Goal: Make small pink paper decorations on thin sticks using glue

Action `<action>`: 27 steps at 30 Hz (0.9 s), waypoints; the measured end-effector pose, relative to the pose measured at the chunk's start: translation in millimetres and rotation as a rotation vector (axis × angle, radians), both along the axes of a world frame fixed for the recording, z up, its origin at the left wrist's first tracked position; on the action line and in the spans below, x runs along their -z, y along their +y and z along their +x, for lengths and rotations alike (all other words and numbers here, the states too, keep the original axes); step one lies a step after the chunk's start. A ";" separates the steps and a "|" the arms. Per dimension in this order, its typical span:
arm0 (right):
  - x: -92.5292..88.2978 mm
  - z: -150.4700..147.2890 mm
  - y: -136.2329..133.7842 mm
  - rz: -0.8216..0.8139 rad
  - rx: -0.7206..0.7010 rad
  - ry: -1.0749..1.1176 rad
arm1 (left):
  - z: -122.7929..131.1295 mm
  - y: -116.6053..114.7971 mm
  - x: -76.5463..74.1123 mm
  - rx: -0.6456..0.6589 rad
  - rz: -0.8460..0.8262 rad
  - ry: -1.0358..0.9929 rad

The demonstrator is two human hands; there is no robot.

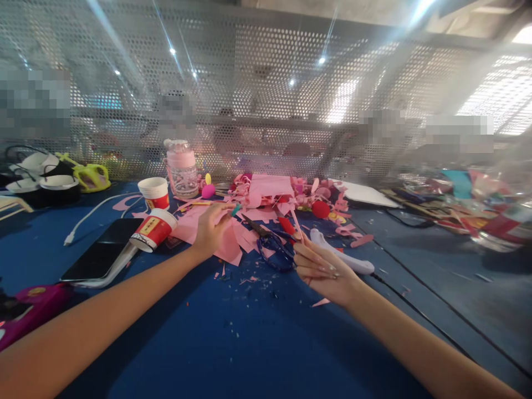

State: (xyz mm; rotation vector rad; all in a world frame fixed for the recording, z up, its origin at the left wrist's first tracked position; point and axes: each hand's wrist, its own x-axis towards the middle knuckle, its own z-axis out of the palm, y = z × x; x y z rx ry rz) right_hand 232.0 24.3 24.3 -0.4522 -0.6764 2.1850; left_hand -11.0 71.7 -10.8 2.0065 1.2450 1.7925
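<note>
My left hand (211, 226) is closed over the pink paper sheets (228, 244), with a small teal object (236, 210) at its fingertips; its kind is too small to make out. My right hand (322, 267) pinches a narrow pink paper strip (296, 223) that points up and away. Just beyond those fingers is a red object (286, 225), partly hidden. Between the two hands lie scissors with dark blue handles (272, 252), blades toward the far left. A white glue gun (353, 261) rests behind my right hand, its black cord running toward the lower right.
Pink scraps (270, 185) are heaped at the back by a perforated metal panel (266, 100). On the left are two paper cups (153, 230), one tipped over, a pink-lidded bottle (182, 166), a phone (102, 249) and a white cable (85, 215). A clear plastic container (505, 224) stands right.
</note>
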 end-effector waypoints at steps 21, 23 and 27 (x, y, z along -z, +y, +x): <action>7.1 -9.2 -4.7 0.194 -0.076 -0.246 | 12.2 -20.9 -4.9 -0.048 0.337 0.319; 9.9 -10.1 -4.8 0.223 -0.087 -0.295 | 17.9 -27.3 -7.6 -0.039 0.379 0.347; 13.9 -10.9 -4.1 0.241 -0.110 -0.359 | 23.4 -33.4 -8.2 -0.086 0.410 0.326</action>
